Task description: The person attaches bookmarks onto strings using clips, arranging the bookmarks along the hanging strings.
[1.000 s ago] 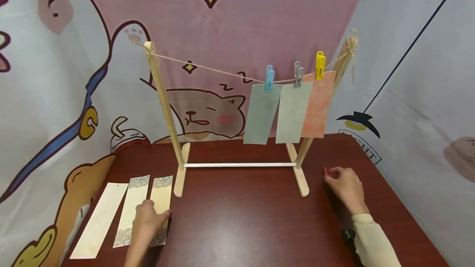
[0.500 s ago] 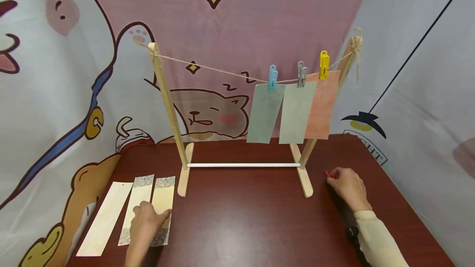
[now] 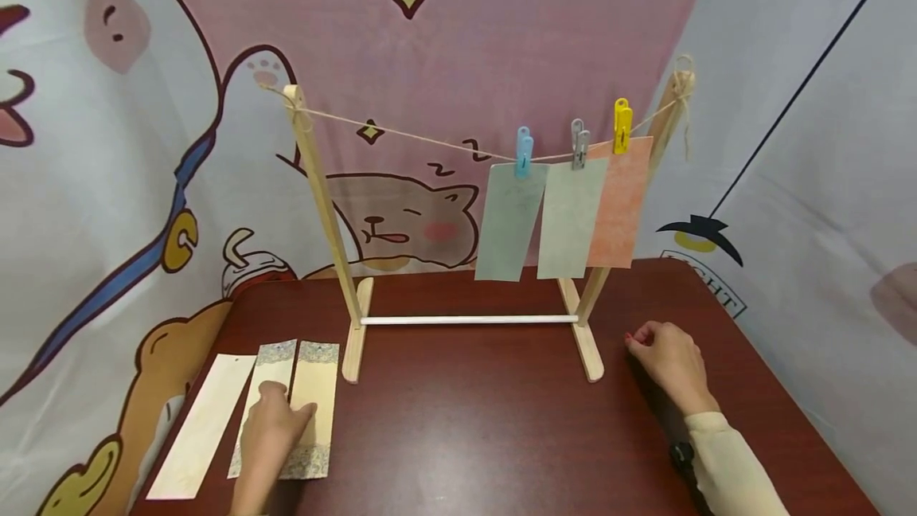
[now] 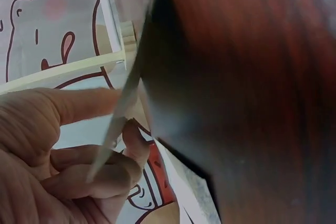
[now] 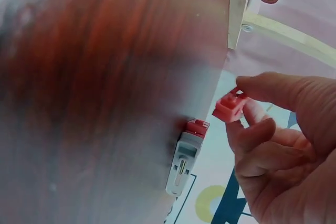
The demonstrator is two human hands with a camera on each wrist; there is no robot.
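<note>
My left hand (image 3: pixel 271 432) pinches the left edge of a cream paper bookmark (image 3: pixel 321 400) with a grey lace pattern at both ends. In the left wrist view this bookmark (image 4: pixel 137 69) stands edge-on between thumb and fingers, raised off the table. Partly behind my hand lies a second lace-patterned bookmark (image 3: pixel 278 353), with a plain cream bookmark (image 3: pixel 204 424) further left. My right hand (image 3: pixel 669 365) holds a small red clothespin (image 5: pixel 229 106) between thumb and fingertips. Below it in the right wrist view is a grey clothespin (image 5: pixel 184 163), with a red piece at its far end.
Behind the hands stands a wooden rack (image 3: pixel 469 320) with a sagging string. From the string hang a grey-green card (image 3: pixel 509 221), a pale card (image 3: pixel 571 221) and an orange card (image 3: pixel 620 205), held by blue, grey and yellow clothespins. A cartoon cloth backs the brown table (image 3: pixel 458 412).
My left hand has shifted slightly left; the thumb has left the bookmark's right edge and now lies over its face. My right hand stays nearly still with the red clothespin.
</note>
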